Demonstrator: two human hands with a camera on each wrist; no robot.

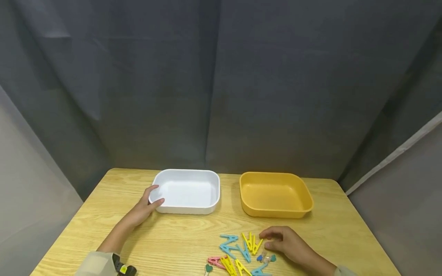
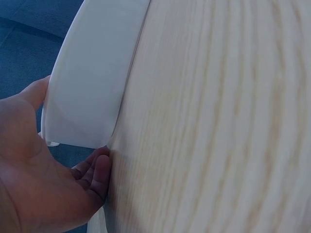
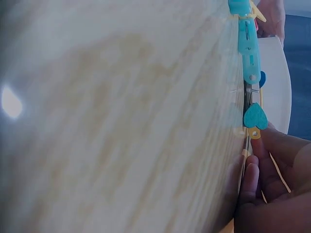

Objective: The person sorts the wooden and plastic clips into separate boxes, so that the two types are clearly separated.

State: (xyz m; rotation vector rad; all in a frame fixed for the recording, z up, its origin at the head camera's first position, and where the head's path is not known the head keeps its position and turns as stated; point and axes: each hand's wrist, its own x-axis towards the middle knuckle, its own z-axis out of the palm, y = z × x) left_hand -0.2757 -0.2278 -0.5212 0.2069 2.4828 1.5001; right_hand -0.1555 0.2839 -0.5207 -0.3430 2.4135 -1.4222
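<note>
My left hand [image 1: 141,210] holds the left end of a white plastic tray [image 1: 186,210], with thumb and fingers at its rim and wall. In the left wrist view, the curled fingertips [image 2: 100,170] touch the lower corner of that tray [image 2: 92,73]. Beside the clothespin pile, my right hand [image 1: 286,242] has thumb and forefinger apart. Between their tips reaches the end of a yellow clothespin [image 1: 256,246]; no firm grip shows. Near it lie another yellow clothespin [image 1: 249,241], several blue clothespins [image 1: 228,250] and a small clip with a green heart [image 1: 273,258].
A yellow tray [image 1: 276,213] stands at the back right of the wooden table [image 1: 172,237]. Towards the front edge lie a pink clothespin [image 1: 215,261], more yellow clothespins [image 1: 229,265] and another green heart clip [image 1: 208,268]. A grey curtain [image 1: 214,96] hangs behind.
</note>
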